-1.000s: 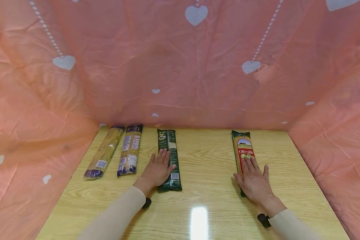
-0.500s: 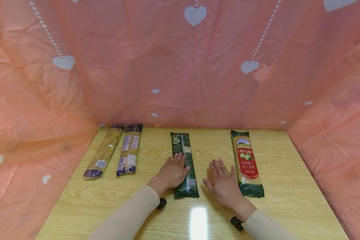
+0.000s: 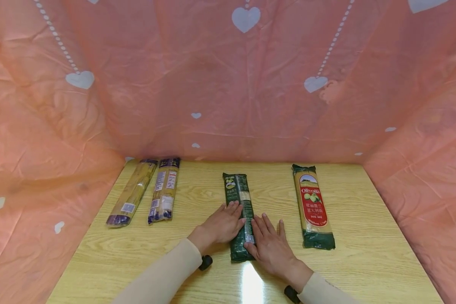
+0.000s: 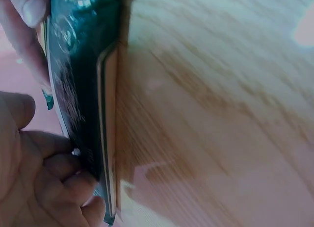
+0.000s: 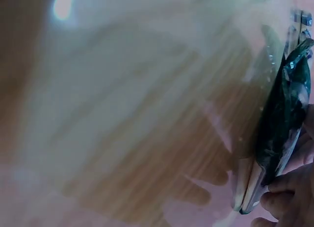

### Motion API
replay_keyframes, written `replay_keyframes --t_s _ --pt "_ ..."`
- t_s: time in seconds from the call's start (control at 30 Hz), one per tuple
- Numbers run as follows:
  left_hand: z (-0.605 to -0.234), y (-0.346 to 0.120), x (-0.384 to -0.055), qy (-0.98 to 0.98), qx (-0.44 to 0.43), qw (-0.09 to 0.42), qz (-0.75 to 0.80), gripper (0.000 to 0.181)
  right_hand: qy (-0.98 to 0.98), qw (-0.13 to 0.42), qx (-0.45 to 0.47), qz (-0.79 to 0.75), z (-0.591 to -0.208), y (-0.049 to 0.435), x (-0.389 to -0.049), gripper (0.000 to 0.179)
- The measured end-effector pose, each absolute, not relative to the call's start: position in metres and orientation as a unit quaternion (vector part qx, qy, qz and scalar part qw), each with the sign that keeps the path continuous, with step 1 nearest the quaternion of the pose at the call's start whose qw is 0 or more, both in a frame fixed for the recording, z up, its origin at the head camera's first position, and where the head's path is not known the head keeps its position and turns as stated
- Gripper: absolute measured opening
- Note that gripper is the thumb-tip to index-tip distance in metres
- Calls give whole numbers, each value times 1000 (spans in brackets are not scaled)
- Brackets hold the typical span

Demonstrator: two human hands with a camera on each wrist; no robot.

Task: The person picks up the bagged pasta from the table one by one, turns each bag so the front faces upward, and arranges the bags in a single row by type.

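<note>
A dark green spaghetti packet point(image 3: 235, 192) lies back side up on the wooden table, slightly tilted. My left hand point(image 3: 222, 223) rests on its left side with straight fingers laid across it. Along its lower right edge my right hand point(image 3: 271, 249) touches it, thumb on the barcode end. In the left wrist view, fingertips press against the side of the packet point(image 4: 78, 80); in the right wrist view, fingers meet the edge of the packet point(image 5: 282, 114). To the right lies a second spaghetti packet point(image 3: 313, 207), its red label facing up, apart from both hands.
Two yellowish pasta packets with purple ends, one slanted point(image 3: 134, 192) and one nearly straight point(image 3: 165, 190), lie at the table's left. A pink curtain point(image 3: 247, 105) with white hearts encloses the table's back and sides. Light glares on the table point(image 3: 365, 236) near its front.
The green packet has slid right and toward me under my left hand. My right hand has left the red-labelled packet, moving left to the green packet's right edge.
</note>
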State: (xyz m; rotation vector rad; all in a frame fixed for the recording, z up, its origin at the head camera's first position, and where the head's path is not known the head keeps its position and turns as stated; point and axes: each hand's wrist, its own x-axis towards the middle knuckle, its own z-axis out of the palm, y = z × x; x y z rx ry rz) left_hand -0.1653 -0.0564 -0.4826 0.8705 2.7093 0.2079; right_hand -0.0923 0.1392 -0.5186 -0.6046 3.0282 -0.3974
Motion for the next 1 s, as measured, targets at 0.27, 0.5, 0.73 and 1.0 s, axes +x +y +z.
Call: replay_keyframes --t_s 0.27,0.5,0.73,1.0 --pt "-486 -60 -158 928 336 149 58 59 973 10 -200 -112 -521 141 -78 70" --pt "-493 -58 -142 929 354 94 -44 64 975 -5 -203 -89 -521 144 -62 71" --pt "-496 -60 -137 923 373 72 -65 66 976 20 -200 -83 -519 149 -51 73" --pt "-477 -60 -179 914 402 17 -56 34 976 -26 -202 -75 -520 154 -48 65"
